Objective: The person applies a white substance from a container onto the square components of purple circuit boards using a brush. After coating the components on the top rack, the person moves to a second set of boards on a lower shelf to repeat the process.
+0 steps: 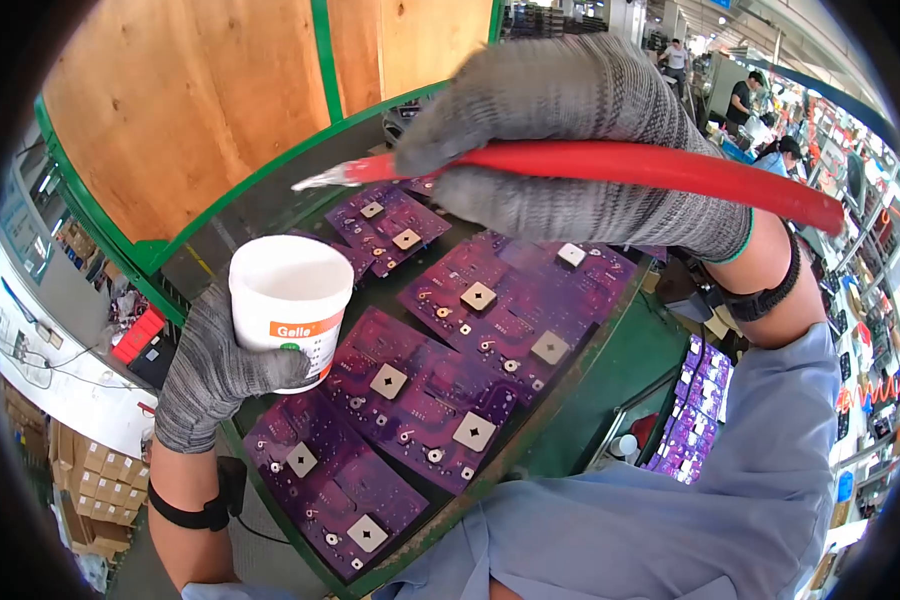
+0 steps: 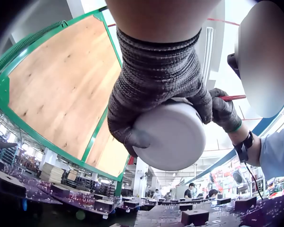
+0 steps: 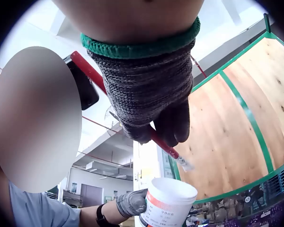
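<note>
My gloved left hand (image 1: 210,375) grips a white plastic tub (image 1: 285,285) with a printed orange label, its open mouth tipped toward the head camera. The left wrist view shows the tub's round base (image 2: 173,137) with fingers about it. Raised above and to the right, my gloved right hand (image 1: 570,110) holds a red-handled brush (image 1: 660,170) between thumb and fingers. The brush's pale tip (image 3: 183,163) points down toward the tub in the right wrist view, apart from its rim. Under both hands lie several purple circuit boards (image 1: 420,345) with square metal-coloured blocks on them.
The boards lie on a dark green bench (image 1: 560,400). A green-framed wooden panel (image 1: 190,110) stands beyond it. More purple boards (image 1: 692,410) and a small white cup (image 1: 623,446) sit at lower right. People (image 1: 745,100) are in the background.
</note>
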The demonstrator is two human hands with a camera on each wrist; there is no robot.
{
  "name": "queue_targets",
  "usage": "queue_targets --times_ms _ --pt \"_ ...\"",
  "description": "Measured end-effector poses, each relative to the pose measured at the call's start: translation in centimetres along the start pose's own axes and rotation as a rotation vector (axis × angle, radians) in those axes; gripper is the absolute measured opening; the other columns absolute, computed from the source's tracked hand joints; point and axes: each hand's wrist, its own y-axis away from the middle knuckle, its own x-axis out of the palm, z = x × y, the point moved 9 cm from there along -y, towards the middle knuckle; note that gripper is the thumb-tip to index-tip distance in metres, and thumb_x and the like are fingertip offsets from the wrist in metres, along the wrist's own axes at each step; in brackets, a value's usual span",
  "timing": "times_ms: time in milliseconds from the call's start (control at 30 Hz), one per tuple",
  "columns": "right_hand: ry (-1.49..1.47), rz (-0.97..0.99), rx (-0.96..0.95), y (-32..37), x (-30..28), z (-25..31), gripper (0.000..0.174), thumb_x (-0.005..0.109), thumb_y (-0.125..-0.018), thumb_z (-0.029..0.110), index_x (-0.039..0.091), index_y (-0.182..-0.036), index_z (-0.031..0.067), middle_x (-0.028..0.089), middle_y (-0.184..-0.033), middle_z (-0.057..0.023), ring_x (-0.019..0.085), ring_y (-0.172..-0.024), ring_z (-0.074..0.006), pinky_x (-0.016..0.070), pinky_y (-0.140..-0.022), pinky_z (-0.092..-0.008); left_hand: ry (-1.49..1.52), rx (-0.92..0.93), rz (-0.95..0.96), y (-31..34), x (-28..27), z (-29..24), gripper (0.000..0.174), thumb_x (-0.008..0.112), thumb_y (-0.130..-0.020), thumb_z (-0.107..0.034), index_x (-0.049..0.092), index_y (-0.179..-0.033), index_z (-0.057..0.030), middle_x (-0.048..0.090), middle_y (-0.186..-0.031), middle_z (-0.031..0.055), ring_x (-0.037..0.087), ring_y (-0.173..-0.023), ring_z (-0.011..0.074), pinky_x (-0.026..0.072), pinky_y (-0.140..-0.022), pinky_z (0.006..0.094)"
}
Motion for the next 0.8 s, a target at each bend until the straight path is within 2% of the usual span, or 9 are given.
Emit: queue_targets --times_ms 67,133,200,233,300,400,600,667,800 --pt "-0.017 0.066 0.096 1.2 0.1 -1.6 0.018 0.074 -0.089 0.012 0.073 -0.106 0.0081 0.074 -0.100 -0.0068 0.073 -0.086 -0.0207 0.0582 -0.079 -0.0345 -0.015 -0.030 -0.043 0.4 -0.7 0.9 0.094 0.094 -0.057 -0.038 0.054 -0.133 0.0012 0.068 -0.122 0.0123 0.065 -0.112 0.0206 0.0502 -0.101 0.0373" --pt "-0.232 0.096 0.516 3.9 1.3 -7.1 0.018 0.071 -0.093 0.018 0.073 -0.104 0.0038 0.072 -0.088 -0.0045 0.070 -0.080 -0.0155 0.0549 -0.070 -0.0292 0.029 -0.054 -0.088 1.2 -1.3 0.8 0.097 0.095 -0.056 -0.038 0.053 -0.134 0.0000 0.067 -0.124 0.0114 0.064 -0.114 0.0204 0.0490 -0.102 0.0373" --pt "-0.420 0.079 0.691 5.1 2.4 -10.5 0.021 0.068 -0.096 0.022 0.071 -0.105 0.0036 0.071 -0.086 -0.0028 0.068 -0.078 -0.0108 0.0551 -0.067 -0.0269 0.019 -0.074 -0.115 1.7 -2.1 1.1 0.098 0.095 -0.055 -0.036 0.052 -0.135 -0.0014 0.066 -0.125 0.0105 0.063 -0.115 0.0205 0.0478 -0.103 0.0374" --pt "-0.425 0.080 0.673 5.2 2.8 -11.8 0.021 0.068 -0.096 0.022 0.071 -0.105 0.0036 0.071 -0.086 -0.0028 0.068 -0.078 -0.0108 0.0551 -0.067 -0.0269 -0.036 -0.075 -0.130 2.0 -2.6 1.3 0.098 0.095 -0.055 -0.035 0.052 -0.136 -0.0018 0.065 -0.126 0.0101 0.062 -0.115 0.0205 0.0476 -0.104 0.0374" --pt "-0.537 0.057 0.947 7.1 4.8 -16.4 0.024 0.067 -0.096 0.024 0.069 -0.106 0.0026 0.072 -0.087 -0.0080 0.070 -0.072 -0.0149 0.0577 -0.063 -0.0283 -0.071 -0.064 -0.154 2.9 -3.0 1.3 0.097 0.095 -0.056 -0.031 0.051 -0.137 -0.0023 0.065 -0.126 0.0095 0.062 -0.115 0.0204 0.0470 -0.104 0.0370" --pt "-0.666 0.049 1.123 7.8 8.5 -21.2 0.028 0.068 -0.095 0.027 0.068 -0.106 0.0010 0.073 -0.088 -0.0128 0.071 -0.067 -0.0197 0.0603 -0.058 -0.0310 -0.075 -0.027 -0.220 4.3 -3.5 1.4 0.097 0.094 -0.055 -0.031 0.051 -0.137 -0.0016 0.067 -0.123 0.0101 0.063 -0.114 0.0203 0.0483 -0.102 0.0360" --pt "-0.696 0.060 1.221 7.2 14.8 -27.0 0.031 0.067 -0.095 0.028 0.070 -0.105 -0.0016 0.074 -0.088 -0.0164 0.073 -0.068 -0.0233 0.0611 -0.055 -0.0313 -0.185 -0.055 -0.305 6.7 -3.3 2.4 0.085 0.090 -0.057 -0.030 0.054 -0.129 -0.0005 0.070 -0.118 0.0121 0.068 -0.109 0.0214 0.0519 -0.098 0.0364" --pt "-0.748 0.185 1.250 7.3 16.9 -27.8 0.030 0.068 -0.095 0.028 0.072 -0.098 -0.0015 0.074 -0.083 -0.0158 0.073 -0.066 -0.0224 0.0606 -0.054 -0.0305 -0.152 -0.054 -0.334 7.3 -3.7 3.3 0.085 0.090 -0.057 -0.032 0.055 -0.128 -0.0002 0.071 -0.117 0.0121 0.069 -0.108 0.0218 0.0523 -0.097 0.0365" --pt "-0.601 0.249 1.237 6.3 16.1 -27.7 0.029 0.067 -0.094 0.026 0.071 -0.091 -0.0021 0.074 -0.079 -0.0154 0.070 -0.060 -0.0193 0.0594 -0.053 -0.0295 -0.148 -0.061 -0.370 8.0 -4.7 5.7 0.085 0.089 -0.057 -0.034 0.057 -0.127 0.0007 0.071 -0.117 0.0123 0.069 -0.107 0.0218 0.0533 -0.095 0.0360"
